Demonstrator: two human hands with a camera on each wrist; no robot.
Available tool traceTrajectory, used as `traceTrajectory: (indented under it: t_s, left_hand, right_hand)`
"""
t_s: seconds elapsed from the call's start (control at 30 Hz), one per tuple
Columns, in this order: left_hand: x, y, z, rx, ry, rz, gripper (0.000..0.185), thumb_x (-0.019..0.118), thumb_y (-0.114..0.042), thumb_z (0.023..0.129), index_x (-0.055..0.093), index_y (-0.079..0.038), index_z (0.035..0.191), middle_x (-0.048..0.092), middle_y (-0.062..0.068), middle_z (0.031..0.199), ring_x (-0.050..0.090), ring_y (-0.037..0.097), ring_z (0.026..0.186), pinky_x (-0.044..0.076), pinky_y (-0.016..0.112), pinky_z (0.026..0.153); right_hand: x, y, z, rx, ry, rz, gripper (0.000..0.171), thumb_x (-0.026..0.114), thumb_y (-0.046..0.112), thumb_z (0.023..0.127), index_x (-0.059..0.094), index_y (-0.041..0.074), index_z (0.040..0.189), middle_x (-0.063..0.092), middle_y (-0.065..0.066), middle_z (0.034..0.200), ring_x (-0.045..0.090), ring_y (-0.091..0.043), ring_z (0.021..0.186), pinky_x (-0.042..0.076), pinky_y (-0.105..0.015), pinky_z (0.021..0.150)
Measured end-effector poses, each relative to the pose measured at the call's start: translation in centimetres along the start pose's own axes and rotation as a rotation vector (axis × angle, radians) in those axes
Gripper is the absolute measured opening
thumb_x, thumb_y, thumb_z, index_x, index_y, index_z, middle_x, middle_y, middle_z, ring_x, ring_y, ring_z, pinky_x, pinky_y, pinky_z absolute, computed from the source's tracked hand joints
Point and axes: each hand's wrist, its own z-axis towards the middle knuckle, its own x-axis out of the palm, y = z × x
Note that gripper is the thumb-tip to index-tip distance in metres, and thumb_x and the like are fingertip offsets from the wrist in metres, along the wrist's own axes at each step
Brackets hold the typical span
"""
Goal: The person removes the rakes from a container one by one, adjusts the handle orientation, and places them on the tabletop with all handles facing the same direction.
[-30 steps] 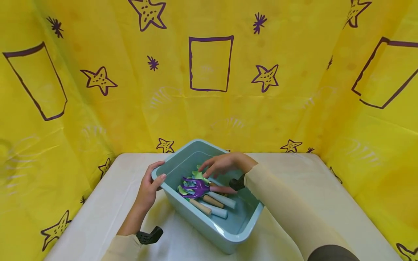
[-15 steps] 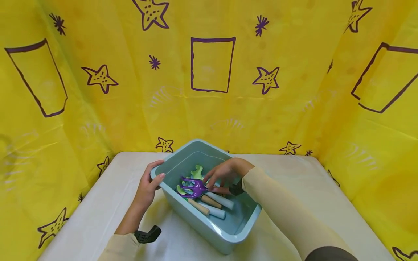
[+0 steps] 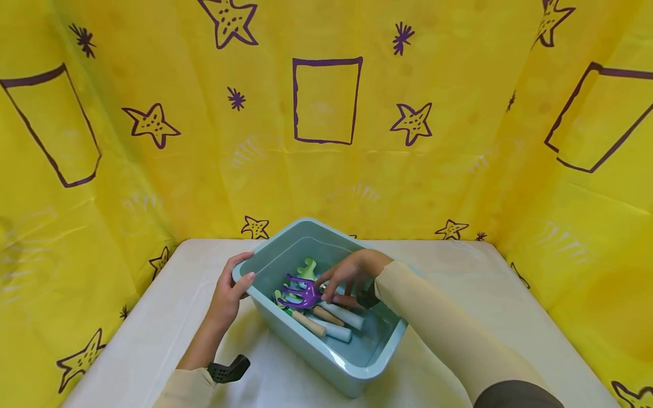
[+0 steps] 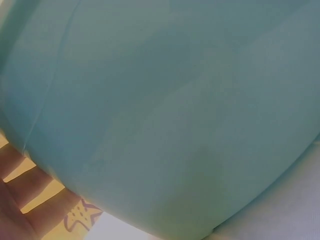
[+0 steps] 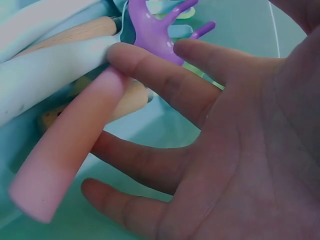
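Pale blue-green plastic is the bin we have in front of us, standing on the white table at an angle, with one corner toward the yellow backdrop w/ purple stars and squares.

Our left hand grips the bin's left corner: the thumb lies over the rim and the fingers go round the outer wall, as the left wrist view shows. That view is filled nearly all by the bin wall, so we see little more there.

Our right hand is inside the bin, over the garden tools. In the right wrist view the fingers are spread and only lightly bent; one fingertip touches the pink handle of the purple hand rake, approx. where the handle meets the purple head. The other fingers lie under and beside the handle but are not closed round it, so we say touching, not gripping.

The rake lies on top of the other tools, prongs toward the bin's left wall. Under it are a green tool, two wooden handles and two pale blue handles, all lying more or less side by side on the bin floor.
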Motion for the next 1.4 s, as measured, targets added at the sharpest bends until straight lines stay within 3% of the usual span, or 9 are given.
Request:
traceTrajectory:
  t_s: [0.37, 0.7, 0.9, 1.23, 1.4]
  left_hand:
    - [0.0, 0.0, 0.0, -0.006, 0.0, 0.008, 0.046, 0.052, -0.021, 0.1, 0.038, -0.017, 0.144, 0.038, 0.019, 0.144, 0.046, 0.046, 0.121, 0.045, 0.061, 0.09]
    - [-0.2, 0.3, 0.1, 0.011, -0.001, 0.005, 0.046, 0.052, -0.02, 0.099, 0.039, -0.016, 0.143, 0.041, 0.018, 0.142, 0.049, 0.043, 0.118, 0.048, 0.056, 0.088]
    - [-0.1, 0.3, 0.1, 0.008, 0.005, 0.0, 0.046, 0.052, -0.02, 0.1, 0.039, -0.016, 0.144, 0.039, 0.018, 0.144, 0.047, 0.045, 0.12, 0.045, 0.06, 0.089]
    - [-0.6, 0.1, -0.2, -0.004, -0.01, 0.01, 0.047, 0.053, -0.021, 0.099, 0.038, -0.017, 0.144, 0.038, 0.018, 0.144, 0.046, 0.046, 0.121, 0.044, 0.062, 0.09]
    - [-0.3, -0.1, 0.0, -0.016, 0.007, -0.003, 0.046, 0.052, -0.021, 0.1, 0.038, -0.018, 0.144, 0.037, 0.017, 0.145, 0.045, 0.045, 0.122, 0.043, 0.062, 0.092]
  right_hand:
    - [0.1, -0.1, -0.2, -0.055, 0.025, 0.004, 0.072, 0.067, 0.027, 0.089, 0.032, 0.027, 0.152, 0.032, -0.004, 0.151, 0.05, -0.038, 0.119, 0.037, -0.053, 0.104]
    - [0.0, 0.0, 0.2, -0.076, 0.104, -0.072, 0.069, 0.064, 0.024, 0.091, 0.032, 0.023, 0.152, 0.049, -0.003, 0.134, 0.055, -0.033, 0.112, 0.045, -0.049, 0.096]
    - [0.0, -0.1, 0.4, -0.135, 0.153, -0.05, 0.071, 0.062, 0.003, 0.089, 0.031, 0.016, 0.151, 0.057, -0.01, 0.13, 0.058, -0.024, 0.104, 0.045, -0.046, 0.096]
    - [-0.1, 0.7, 0.2, -0.309, 0.084, -0.119, 0.074, 0.056, -0.014, 0.083, 0.04, 0.015, 0.149, 0.063, -0.014, 0.12, 0.058, -0.018, 0.081, 0.051, -0.029, 0.071]
    - [-0.2, 0.7, -0.6, -0.338, 0.02, -0.065, 0.061, 0.06, -0.011, 0.083, 0.057, 0.017, 0.137, 0.061, -0.018, 0.123, 0.059, -0.019, 0.093, 0.053, -0.03, 0.072]
